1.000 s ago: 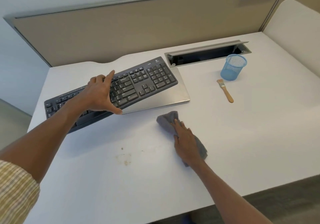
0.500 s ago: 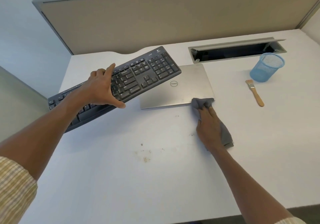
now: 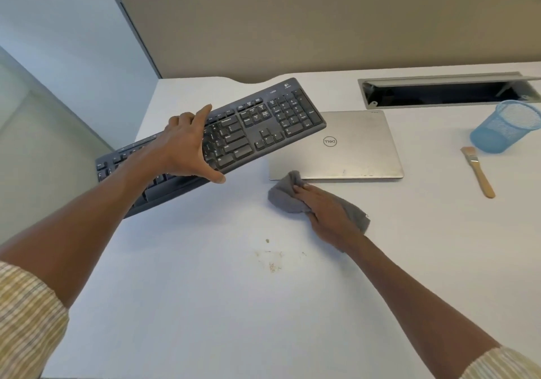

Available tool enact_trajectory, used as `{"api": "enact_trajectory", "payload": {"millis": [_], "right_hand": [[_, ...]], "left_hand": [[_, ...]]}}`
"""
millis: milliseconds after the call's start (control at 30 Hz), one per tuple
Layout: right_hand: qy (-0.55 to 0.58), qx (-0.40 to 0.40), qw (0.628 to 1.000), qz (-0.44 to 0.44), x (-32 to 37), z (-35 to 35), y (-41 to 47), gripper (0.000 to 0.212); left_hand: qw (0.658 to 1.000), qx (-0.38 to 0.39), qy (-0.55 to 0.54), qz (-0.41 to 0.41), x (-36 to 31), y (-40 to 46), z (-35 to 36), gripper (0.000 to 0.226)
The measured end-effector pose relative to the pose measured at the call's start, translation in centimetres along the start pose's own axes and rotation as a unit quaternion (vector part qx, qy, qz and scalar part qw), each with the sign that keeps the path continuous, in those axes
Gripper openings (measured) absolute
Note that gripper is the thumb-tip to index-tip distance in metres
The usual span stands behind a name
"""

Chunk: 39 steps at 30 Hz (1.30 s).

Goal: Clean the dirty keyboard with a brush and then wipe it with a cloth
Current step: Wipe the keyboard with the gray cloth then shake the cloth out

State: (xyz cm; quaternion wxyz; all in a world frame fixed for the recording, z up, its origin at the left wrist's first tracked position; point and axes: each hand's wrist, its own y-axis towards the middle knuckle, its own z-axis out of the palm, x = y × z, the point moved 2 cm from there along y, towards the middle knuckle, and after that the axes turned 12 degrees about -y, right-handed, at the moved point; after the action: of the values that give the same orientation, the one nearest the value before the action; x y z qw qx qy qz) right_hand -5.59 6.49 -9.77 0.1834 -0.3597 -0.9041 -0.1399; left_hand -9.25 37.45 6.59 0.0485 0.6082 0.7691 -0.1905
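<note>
Your left hand [image 3: 187,147] holds the black keyboard [image 3: 234,133] up off the white desk [image 3: 234,305], fingers curled over its far edge and thumb hooked under the near edge, keys facing you. The keyboard runs tilted from the desk's left edge toward the middle, and its number-pad end overlaps the far left corner of a closed silver laptop [image 3: 351,147]; you cannot tell whether the two touch. Your right hand [image 3: 328,212] lies flat, fingers together, pressing the grey cloth [image 3: 288,197] down on the desk just in front of the laptop's near edge, the cloth bunched ahead of the fingertips and trailing out from under the palm. A scatter of brown crumbs [image 3: 272,258] marks the desk nearer you, between your two forearms. Well to the right, the wooden-handled brush [image 3: 478,172] lies flat on the desk, bristles pointing away from you, just beside a blue mesh cup [image 3: 506,127] tipped on its side. Behind the laptop, a cable tray [image 3: 448,92] stands open in the desktop, below a beige partition [image 3: 322,27]. Striped sleeves [image 3: 26,320] show at both lower corners.
</note>
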Motion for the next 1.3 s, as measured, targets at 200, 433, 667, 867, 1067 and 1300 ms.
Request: {"api": "enact_trajectory", "payload": {"millis": [200, 433, 667, 867, 1067, 1300], "right_hand": [[0.136, 0.062, 0.988, -0.043, 6.2, 0.9, 0.9, 0.047], [-0.025, 0.066, 0.992, -0.105, 7.0, 4.4, 7.8, 0.052], [0.132, 0.160, 0.968, -0.144, 9.4, 3.7, 4.4, 0.051], [0.029, 0.090, 0.995, -0.031, 9.7, 3.5, 13.3, 0.035], [-0.002, 0.197, 0.966, -0.167, 14.4, 6.8, 15.1, 0.031], [0.082, 0.313, 0.880, -0.349, 15.1, 7.5, 9.4, 0.055]], "left_hand": [[1.000, 0.000, 0.008, -0.006, 1.1, -0.9, -0.6, 0.153], [1.000, -0.004, 0.002, -0.005, 2.4, -2.0, -0.8, 0.152], [1.000, -0.001, -0.008, -0.001, 3.6, -2.5, -0.8, 0.152], [1.000, -0.006, -0.013, 0.002, 4.4, -2.8, -0.8, 0.154], [1.000, -0.022, -0.018, -0.003, 5.7, -3.4, -1.1, 0.152], [1.000, -0.014, -0.017, -0.016, 6.1, -3.6, -0.4, 0.153]]}}
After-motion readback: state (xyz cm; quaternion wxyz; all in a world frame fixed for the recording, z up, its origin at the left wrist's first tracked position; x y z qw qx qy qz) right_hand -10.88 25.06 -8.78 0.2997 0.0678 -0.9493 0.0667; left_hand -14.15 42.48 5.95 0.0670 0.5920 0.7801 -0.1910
